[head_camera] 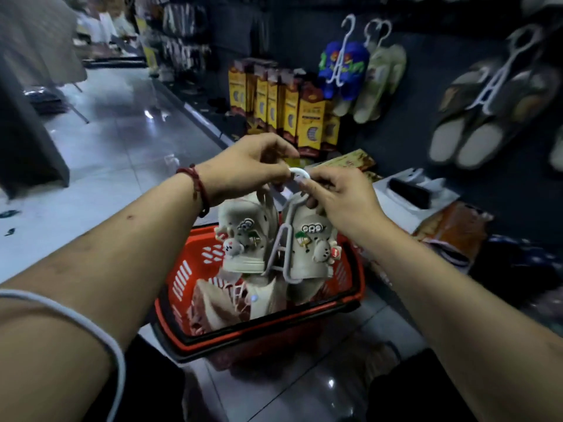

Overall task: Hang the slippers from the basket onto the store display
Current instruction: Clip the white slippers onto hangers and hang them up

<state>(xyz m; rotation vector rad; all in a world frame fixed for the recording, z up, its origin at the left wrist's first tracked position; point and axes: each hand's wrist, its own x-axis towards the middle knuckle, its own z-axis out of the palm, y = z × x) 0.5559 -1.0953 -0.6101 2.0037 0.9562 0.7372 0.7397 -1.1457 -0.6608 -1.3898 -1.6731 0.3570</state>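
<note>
Slippers (309, 257) in cream, a pair dotted with small charms on the uppers, are hanging toe-down from a white plastic hanger (299, 172) that both hands are holding up over a red basket (259, 335). The left hand (243, 169) is reaching in from the left with its fingers curled, pinching the rounded hook at the top of the hanger between fingertips and thumb. The right hand (342, 201) is meeting it from the right, its thumb and fingers curled around the same hook and the neck just below it, so the two hands are almost touching across the hook. The pair is dangling directly beneath both hands, one slipper under each, with the hanger's frame running down between them. The soles are hovering just above the basket's rim, clear of the other slippers (219, 306) lying inside, which are pale and pinkish and partly hidden. The basket is sitting on a glossy tiled floor (122, 141) between the person's forearms. A red bracelet (198, 187) is circling the left wrist, and a white cord (91, 322) is crossing the left forearm nearer the camera. To the right, well apart from the hands, a dark display wall (426, 132) is carrying a blue pair (342, 71), a pale green pair (380, 83) and a grey pair (487, 111), each on its own white hanger. Yellow boxes (292, 111) are standing in a row beyond the hands, at the foot of the wall.
</note>
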